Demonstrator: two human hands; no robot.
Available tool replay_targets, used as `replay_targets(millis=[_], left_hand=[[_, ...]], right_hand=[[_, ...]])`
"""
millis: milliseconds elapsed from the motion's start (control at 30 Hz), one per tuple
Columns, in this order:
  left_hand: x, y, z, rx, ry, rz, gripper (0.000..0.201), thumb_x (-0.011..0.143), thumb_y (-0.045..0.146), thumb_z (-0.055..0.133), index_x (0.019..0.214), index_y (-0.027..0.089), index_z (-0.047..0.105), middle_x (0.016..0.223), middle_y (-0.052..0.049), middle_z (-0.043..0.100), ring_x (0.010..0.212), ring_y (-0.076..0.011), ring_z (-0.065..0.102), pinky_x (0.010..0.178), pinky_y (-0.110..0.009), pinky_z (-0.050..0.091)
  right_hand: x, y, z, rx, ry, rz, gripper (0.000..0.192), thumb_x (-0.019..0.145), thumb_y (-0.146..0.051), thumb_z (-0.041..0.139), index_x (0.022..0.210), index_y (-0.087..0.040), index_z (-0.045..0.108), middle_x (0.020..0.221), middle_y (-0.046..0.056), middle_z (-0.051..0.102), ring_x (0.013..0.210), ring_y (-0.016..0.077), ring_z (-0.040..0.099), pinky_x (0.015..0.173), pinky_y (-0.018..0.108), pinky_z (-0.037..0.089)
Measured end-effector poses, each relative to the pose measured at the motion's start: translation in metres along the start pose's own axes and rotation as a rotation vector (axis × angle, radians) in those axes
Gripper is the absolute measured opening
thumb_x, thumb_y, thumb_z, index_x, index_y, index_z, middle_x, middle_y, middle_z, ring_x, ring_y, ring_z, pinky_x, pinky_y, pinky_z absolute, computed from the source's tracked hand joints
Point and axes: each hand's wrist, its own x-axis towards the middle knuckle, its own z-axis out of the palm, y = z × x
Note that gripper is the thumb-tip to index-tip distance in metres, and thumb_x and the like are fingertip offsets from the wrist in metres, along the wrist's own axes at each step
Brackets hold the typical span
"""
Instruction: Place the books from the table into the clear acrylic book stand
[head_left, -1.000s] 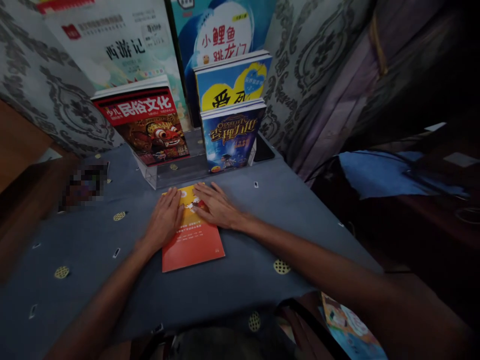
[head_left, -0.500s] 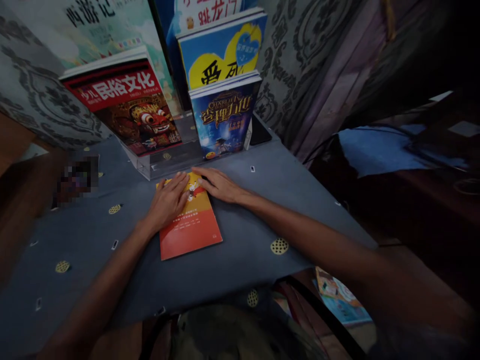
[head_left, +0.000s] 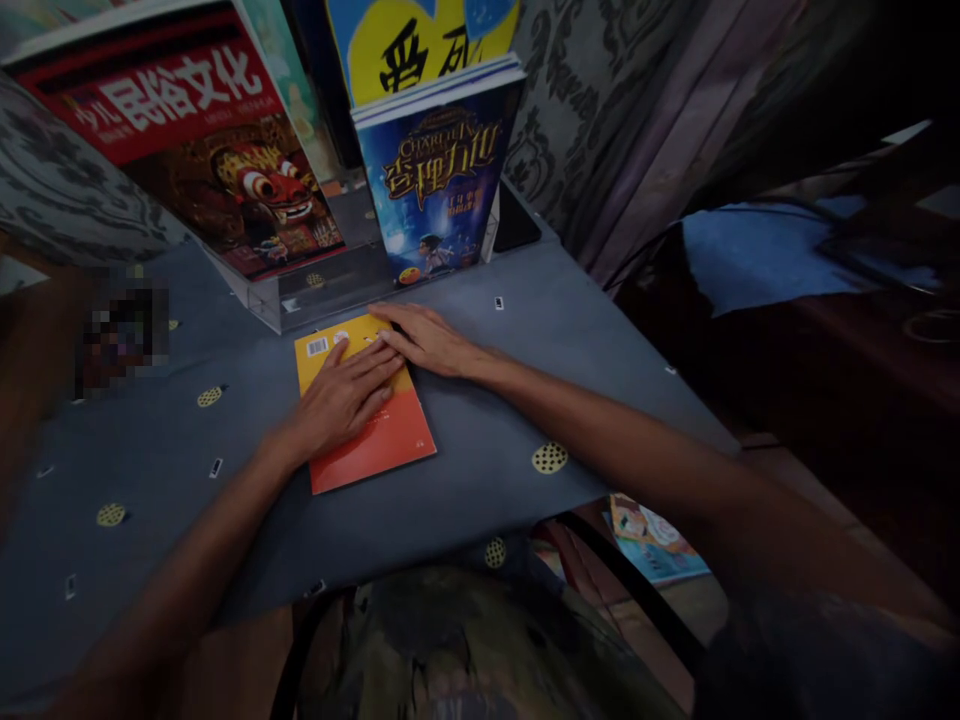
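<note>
A thin yellow and orange-red book (head_left: 382, 435) lies flat on the table, with a barcode near its far left corner. My left hand (head_left: 337, 400) rests palm down across its middle, fingers stretched toward the right. At the book's far right edge is my right hand (head_left: 431, 342), its fingers extended over the cover and touching or nearly touching the left fingertips. Part of the printing is hidden beneath the hands. Just beyond stand a red book with a mask picture (head_left: 262, 190) and a dark blue book (head_left: 442, 190).
A clear plastic stand (head_left: 262, 300) holds the upright books, a yellow and blue book (head_left: 427, 45) among them. A black flat object (head_left: 516, 222) lies behind the stand. The table (head_left: 495, 400) has a grey-blue cloth. A picture book (head_left: 656, 540) lies below its front edge.
My left hand has slid over the book toward the right and nearer to me, uncovering the barcode. My right hand stays at the far right edge. The view has tilted down.
</note>
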Motion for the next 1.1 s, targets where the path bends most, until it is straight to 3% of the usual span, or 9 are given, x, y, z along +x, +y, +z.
replay_targets(millis=[200,433,733,1100], left_hand=[[-0.017,0.020,0.003,-0.061,-0.025,0.172,0.046,0.107,0.035,0.034,0.149,0.023,0.048,0.153,-0.007,0.053,0.150,-0.0230,0.037,0.126,-0.056,0.016],[-0.036,0.043,0.002,-0.066,-0.044,0.271,0.044,0.106,0.033,0.040,0.149,0.025,0.048,0.152,-0.005,0.054,0.150,-0.0225,0.036,0.128,-0.057,0.010],[-0.038,0.043,0.007,-0.041,-0.006,0.280,0.046,0.105,0.028,0.042,0.151,0.027,0.045,0.152,-0.004,0.054,0.151,-0.0218,0.035,0.128,-0.058,0.013],[-0.044,0.049,0.015,-0.025,-0.028,0.234,0.045,0.105,0.022,0.039,0.149,0.029,0.047,0.152,-0.002,0.053,0.150,-0.0221,0.036,0.127,-0.057,0.018]], right_hand=[[0.000,0.002,0.000,-0.007,-0.007,-0.014,0.048,0.104,-0.039,0.040,0.148,-0.019,0.047,0.153,0.010,0.052,0.142,0.0245,0.048,0.118,0.049,0.038],[-0.001,0.002,0.002,-0.013,0.008,-0.017,0.050,0.101,-0.037,0.045,0.148,-0.020,0.047,0.153,0.011,0.052,0.141,0.0261,0.048,0.118,0.051,0.037],[-0.004,-0.008,0.000,-0.088,-0.009,0.001,0.049,0.101,-0.031,0.047,0.145,-0.011,0.049,0.152,0.017,0.053,0.145,0.0254,0.045,0.120,0.048,0.035],[-0.006,-0.009,-0.001,-0.100,0.006,-0.045,0.044,0.100,-0.028,0.046,0.142,-0.019,0.055,0.150,0.011,0.056,0.145,0.0241,0.046,0.120,0.051,0.037]])
